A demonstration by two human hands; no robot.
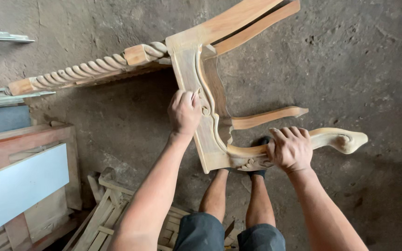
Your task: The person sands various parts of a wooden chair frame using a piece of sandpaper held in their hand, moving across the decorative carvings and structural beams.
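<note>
The person is holding an unfinished carved wooden chair frame (201,88) tipped over above the dusty concrete floor (350,69), its carved front rail running lengthwise away from the body and directly ahead of both arms. The left hand (184,111) is pressing flat, fingers loosely spread, on the rail's carved middle, while the right hand (290,148) is wrapping closed around the curved leg (336,138), which is pointing rightward. A twisted spindle (84,69) is sticking out toward the left.

Left hand (184,113) flat, right hand (290,148) clenched
</note>
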